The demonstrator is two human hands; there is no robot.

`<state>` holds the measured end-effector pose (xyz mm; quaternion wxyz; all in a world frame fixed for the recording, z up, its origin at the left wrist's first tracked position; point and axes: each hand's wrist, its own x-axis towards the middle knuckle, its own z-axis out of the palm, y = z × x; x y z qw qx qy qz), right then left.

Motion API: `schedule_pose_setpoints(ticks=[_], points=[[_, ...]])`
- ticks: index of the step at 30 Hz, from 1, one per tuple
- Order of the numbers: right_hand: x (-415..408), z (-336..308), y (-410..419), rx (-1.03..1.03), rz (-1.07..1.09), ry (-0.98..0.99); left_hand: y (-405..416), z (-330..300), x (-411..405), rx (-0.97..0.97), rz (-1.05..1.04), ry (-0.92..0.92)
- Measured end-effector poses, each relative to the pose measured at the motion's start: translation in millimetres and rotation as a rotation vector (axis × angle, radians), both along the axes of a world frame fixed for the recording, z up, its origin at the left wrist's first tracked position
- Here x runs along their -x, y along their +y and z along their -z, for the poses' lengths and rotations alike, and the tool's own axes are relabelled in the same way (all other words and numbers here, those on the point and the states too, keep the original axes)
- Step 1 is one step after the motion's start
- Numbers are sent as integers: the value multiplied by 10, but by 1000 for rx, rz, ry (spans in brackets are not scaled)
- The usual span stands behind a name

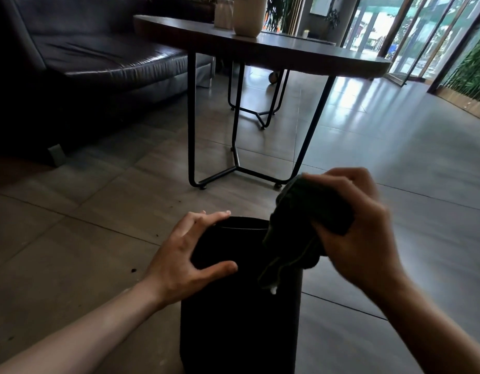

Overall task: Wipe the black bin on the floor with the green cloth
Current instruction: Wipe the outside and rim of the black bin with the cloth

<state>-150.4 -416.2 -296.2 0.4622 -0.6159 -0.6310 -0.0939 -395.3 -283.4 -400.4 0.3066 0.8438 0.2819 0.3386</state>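
A tall black bin (238,314) stands on the tiled floor right below me, at the bottom centre of the head view. My left hand (187,255) rests on its upper left side and rim, fingers spread around the top. My right hand (360,233) holds a bunched dark green cloth (309,225) just above the bin's right rim. A loose end of the cloth hangs down over the bin's upper right side.
A round wooden table (314,54) on thin black metal legs stands just beyond the bin, with pale vases on top. A dark leather sofa (85,58) fills the left. Glass doors and green plants lie at the far right, with open tiled floor between.
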Motion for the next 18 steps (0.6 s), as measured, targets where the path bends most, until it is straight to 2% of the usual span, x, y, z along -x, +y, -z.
schedule_pose_setpoints(ticks=[5,10,15,18], points=[[140,521,-19,57,-52,-36,-101,-36,-87,-87,35,6],[220,584,72,67,-106,3,-65,-104,-77,-209,108,5],[306,611,107,74,-145,0,-74,-75,-118,-549,98,147],[337,637,130,75,-149,-2,-65,-20,-105,-617,42,213]])
